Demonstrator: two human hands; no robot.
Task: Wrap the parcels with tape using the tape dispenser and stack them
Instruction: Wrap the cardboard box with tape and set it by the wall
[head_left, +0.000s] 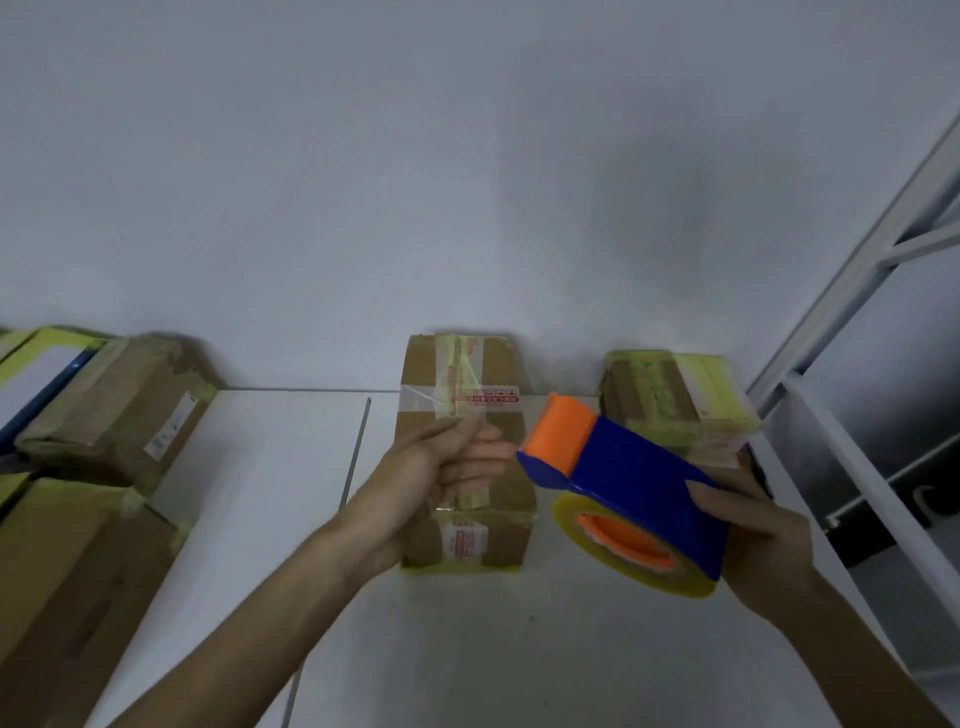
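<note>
Mid-taping, I judge: the right grip (753, 535) clasps the tape dispenser (628, 478) beside the middle parcel (506, 499) on the counter (467, 649), the left grip (441, 473) curled atop it, pinching tape or not I cannot tell; next, a steady pull across.

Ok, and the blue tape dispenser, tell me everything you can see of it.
The blue plastic tape dispenser has an orange front guard and an orange hub carrying a roll of clear yellowish tape. It is held above the white table, tilted, nose toward the brown cardboard box. The right hand grips its rear.
</note>
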